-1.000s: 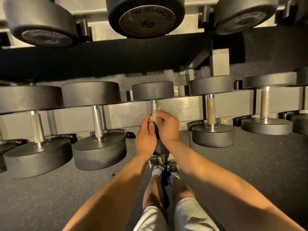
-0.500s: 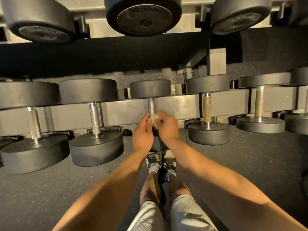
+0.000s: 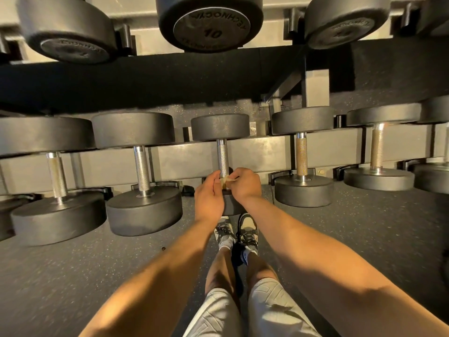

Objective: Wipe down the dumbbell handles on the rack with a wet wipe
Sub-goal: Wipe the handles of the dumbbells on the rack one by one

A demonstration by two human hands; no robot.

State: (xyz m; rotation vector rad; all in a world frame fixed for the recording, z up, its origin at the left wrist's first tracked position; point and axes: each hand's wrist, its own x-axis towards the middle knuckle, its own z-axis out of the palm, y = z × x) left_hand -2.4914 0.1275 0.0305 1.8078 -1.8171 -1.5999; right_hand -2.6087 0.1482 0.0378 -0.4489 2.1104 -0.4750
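A small black dumbbell with a knurled steel handle (image 3: pixel 222 156) lies on the lower rack rail (image 3: pixel 184 159) in front of me. At the near end of that handle, a pale wet wipe (image 3: pixel 226 181) is wrapped around the bar. My left hand (image 3: pixel 208 195) and my right hand (image 3: pixel 245 184) both pinch the wipe from either side, fingers curled. The hands hide most of the dumbbell's near head; its far head (image 3: pixel 220 126) shows above.
Larger dumbbells (image 3: pixel 143 166) sit left, and others with brassy handles (image 3: pixel 301 156) right, on the same rail. An upper shelf carries big heads, one marked 10 (image 3: pixel 210 20). My legs and sneakers (image 3: pixel 237 235) stand on dark speckled rubber floor (image 3: pixel 364 227).
Both hands slid with the wipe down the handle toward me, from its middle to its near end. More bare handle shows above them.
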